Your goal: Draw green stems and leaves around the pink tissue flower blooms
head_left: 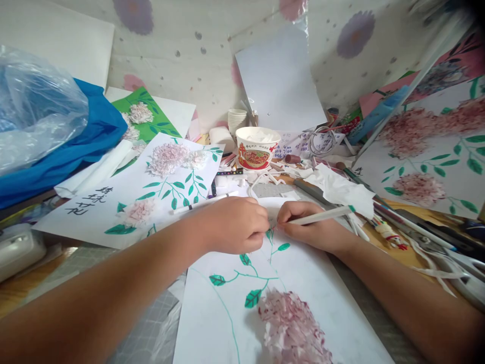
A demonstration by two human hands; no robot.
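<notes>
A white sheet [314, 283] lies in front of me with green drawn stems and leaves and a pink paper-scrap flower [291, 328]. My right hand [314, 227] rests on the sheet's far end, closed round a white pen [326, 216] whose tip points at the drawing. My left hand [235, 225] is curled in a loose fist right beside it, pressing on the sheet; I cannot make out anything in it. The two hands almost touch.
A finished flower sheet [125, 202] with black writing lies to the left, beside a blue cloth [76, 146] and a clear plastic bag [34, 101]. A printed paper cup [257, 149] stands behind. Pens, scissors [435, 242] and crumpled tissue [337, 189] crowd the right.
</notes>
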